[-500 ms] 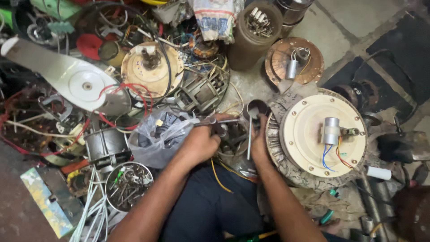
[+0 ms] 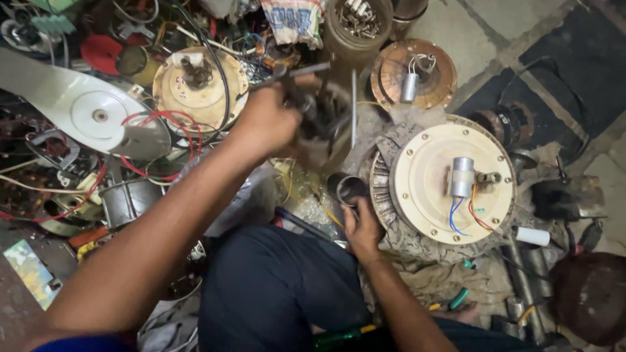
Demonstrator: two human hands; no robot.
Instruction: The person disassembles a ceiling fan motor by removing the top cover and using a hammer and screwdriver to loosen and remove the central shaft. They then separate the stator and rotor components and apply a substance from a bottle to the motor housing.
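My left hand (image 2: pixel 264 124) is raised over the clutter and grips a dark metal motor part (image 2: pixel 313 114) with a rod sticking out; it is blurred by motion. My right hand (image 2: pixel 360 227) rests low by my knee, fingers on a small dark metal cup (image 2: pixel 351 189). Just right of that hand lies a large cream ceiling-fan motor (image 2: pixel 420 186) with a grey capacitor (image 2: pixel 462 176) and blue and red wires on top.
A white fan blade (image 2: pixel 72 107) lies at the left. Another cream motor disc (image 2: pixel 199 81) sits behind it among red wires. A jar of screws (image 2: pixel 357 23) and a copper-coloured motor (image 2: pixel 411 72) stand at the back. Pipes and tools (image 2: pixel 521 274) lie at the right.
My left hand has lifted up and away from my lap with the dark motor part. My right hand has let go of the thin rod and dropped to the small metal cup.
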